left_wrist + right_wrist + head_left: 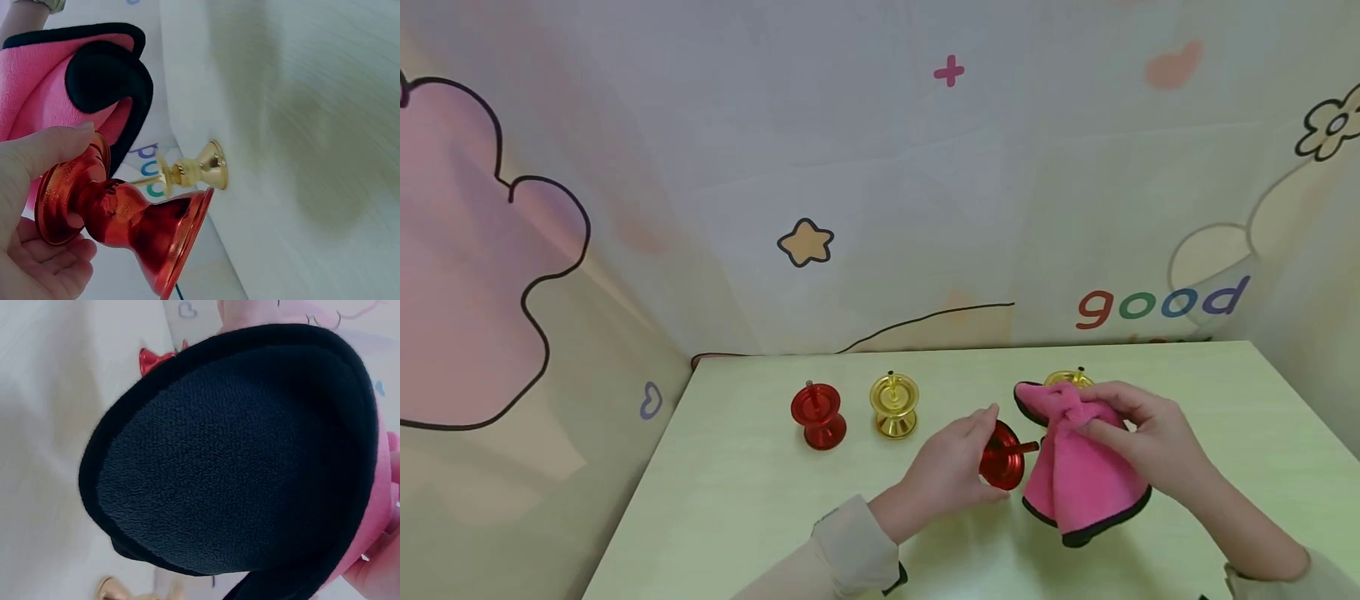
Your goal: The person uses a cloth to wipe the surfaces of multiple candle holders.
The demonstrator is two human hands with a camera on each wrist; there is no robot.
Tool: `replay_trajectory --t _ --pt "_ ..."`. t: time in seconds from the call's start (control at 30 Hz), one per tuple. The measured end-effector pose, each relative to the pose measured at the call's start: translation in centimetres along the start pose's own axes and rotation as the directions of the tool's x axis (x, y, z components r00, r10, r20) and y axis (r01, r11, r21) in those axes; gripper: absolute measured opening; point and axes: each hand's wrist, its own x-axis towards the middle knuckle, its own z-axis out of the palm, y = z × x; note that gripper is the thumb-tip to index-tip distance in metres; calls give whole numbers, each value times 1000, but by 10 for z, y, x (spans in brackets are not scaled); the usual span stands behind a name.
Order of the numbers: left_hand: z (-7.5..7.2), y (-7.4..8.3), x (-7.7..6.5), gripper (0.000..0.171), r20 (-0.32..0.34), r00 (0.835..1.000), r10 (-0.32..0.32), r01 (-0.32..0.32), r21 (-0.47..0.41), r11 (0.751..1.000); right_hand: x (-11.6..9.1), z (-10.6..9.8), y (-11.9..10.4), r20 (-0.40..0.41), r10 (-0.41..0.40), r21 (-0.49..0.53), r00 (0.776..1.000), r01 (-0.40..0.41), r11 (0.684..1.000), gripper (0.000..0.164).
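My left hand (943,467) grips a shiny red candle holder (1000,471) by its cup, thumb on one side and fingers on the other. The holder is tilted off the table, its centre pin pointing right and its flared base (172,237) showing in the left wrist view. Beside it, my right hand (1161,433) pinches the gathered top of a pink cloth (1093,492) with black edging. The cloth hangs down, and its dark underside (231,456) fills most of the right wrist view. Whether cloth and holder touch is hard to tell.
A second red candle holder (817,408) stands upright at the left on the pale table (715,517), next to a gold one (895,398). Another gold holder (1067,379) stands behind the cloth, mostly hidden. A patterned backdrop (887,167) rises behind the table.
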Motion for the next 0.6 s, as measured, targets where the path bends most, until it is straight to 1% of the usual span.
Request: replay_trajectory --t 0.13,0.2,0.33,0.43,0.5,0.6 --pt "-6 4 -2 94 -46 997 58 -59 -9 998 0 9 -14 109 -73 6 991 73 997 25" --pt "-7 4 -3 94 -74 994 84 -85 -22 996 -1 14 -19 141 -107 3 984 108 994 26" --pt "-9 3 -5 92 -115 988 107 -111 -26 994 -4 20 -24 149 -188 -4 971 191 982 32" --pt "-11 2 -7 90 -146 983 112 -118 -32 993 -6 22 -24 168 -244 -1 955 247 969 38" --pt "-13 2 -9 90 -169 978 120 -128 -36 991 -7 23 -25 190 -259 15 947 261 965 40" --pt "-15 2 -11 89 -195 971 137 -146 -29 989 -9 23 -25 216 -259 20 941 261 965 42"
